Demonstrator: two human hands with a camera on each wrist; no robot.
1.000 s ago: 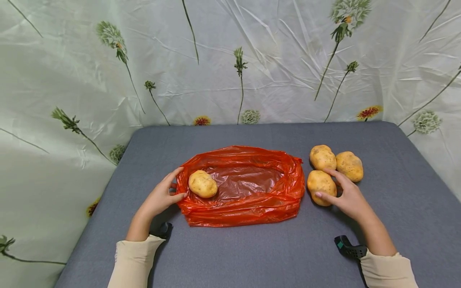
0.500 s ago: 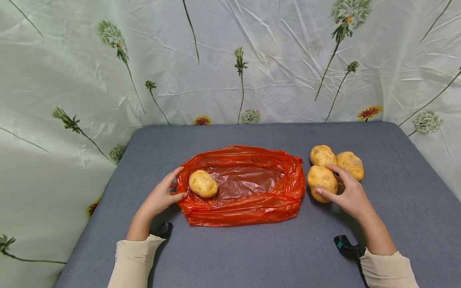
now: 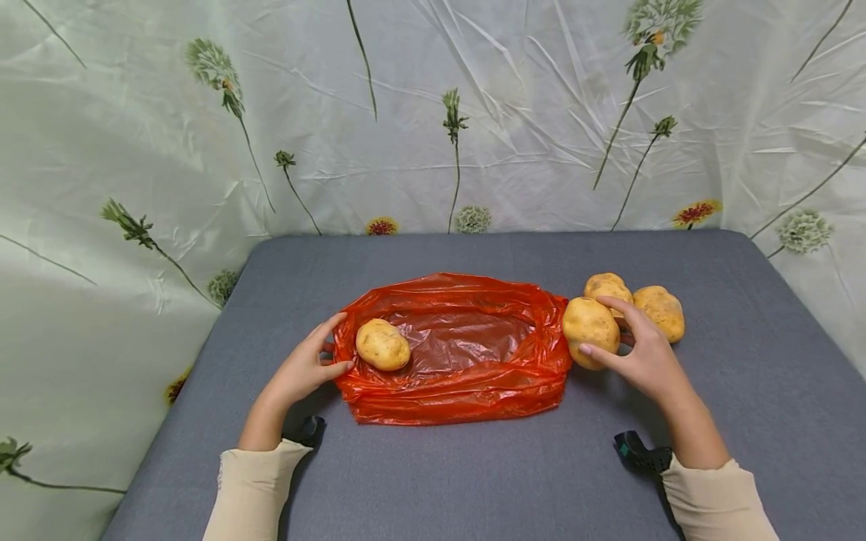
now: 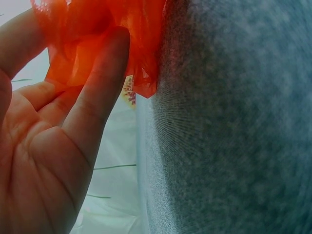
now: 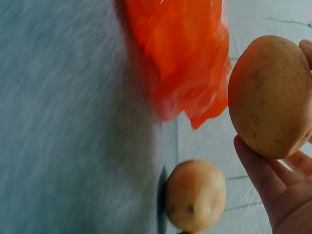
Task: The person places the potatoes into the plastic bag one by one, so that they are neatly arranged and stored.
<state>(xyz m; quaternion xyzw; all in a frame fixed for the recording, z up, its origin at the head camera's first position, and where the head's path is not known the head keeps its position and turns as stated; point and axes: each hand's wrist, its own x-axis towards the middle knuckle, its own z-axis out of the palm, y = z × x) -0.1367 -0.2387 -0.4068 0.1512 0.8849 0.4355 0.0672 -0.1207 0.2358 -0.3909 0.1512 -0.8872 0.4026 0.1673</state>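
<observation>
My right hand grips a potato between thumb and fingers, lifted off the table beside the right end of a red plastic bag. The right wrist view has this held potato raised clear of the grey surface. At the bag's left end, my left hand holds the rim, thumb toward me and fingers on the far side. In the left wrist view the red film lies against those fingers. One potato rests inside the bag's wide mouth, at its left end.
Two more potatoes, one behind the held one and another to its right, sit on the grey table. A flower-printed curtain hangs along the back and left edges.
My right hand has lifted the front potato off the table and carried it leftward, up to the bag's right end. The left hand and the bag stay in place.
</observation>
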